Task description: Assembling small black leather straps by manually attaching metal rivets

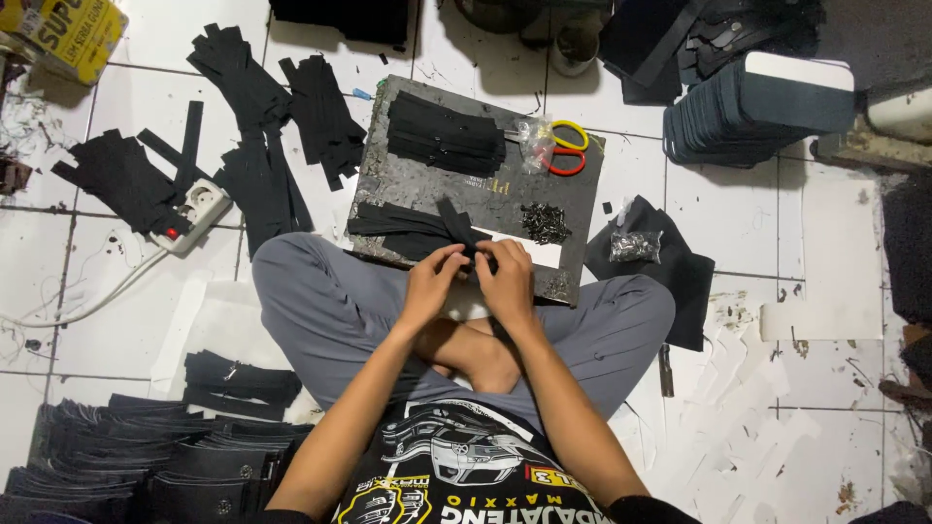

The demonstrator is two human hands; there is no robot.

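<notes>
- The person is sitting cross-legged on the white tiled floor, in the middle of the frame, with a dark, scuffed rectangular work board resting just above the knees.
- The left hand and the right hand are meeting at the lower edge of the board, fingers clenched on a narrow black fabric strip that is running up from between them.
- That strip is lying across a loose bundle of similar black strips on the lower left part of the board.
- A neater stack of black strips is sitting at the board's upper middle.
- Scissors with one yellow and one red handle loop are lying at the board's upper right, beside a small clear plastic bag.
- A little heap of small dark metal pieces is resting on the board just above the right hand.
- A white power strip with a red switch is lying on the floor at the left, among scattered black cut pieces.
- A pile of dark blue-grey flat panels is standing at the upper right.
</notes>
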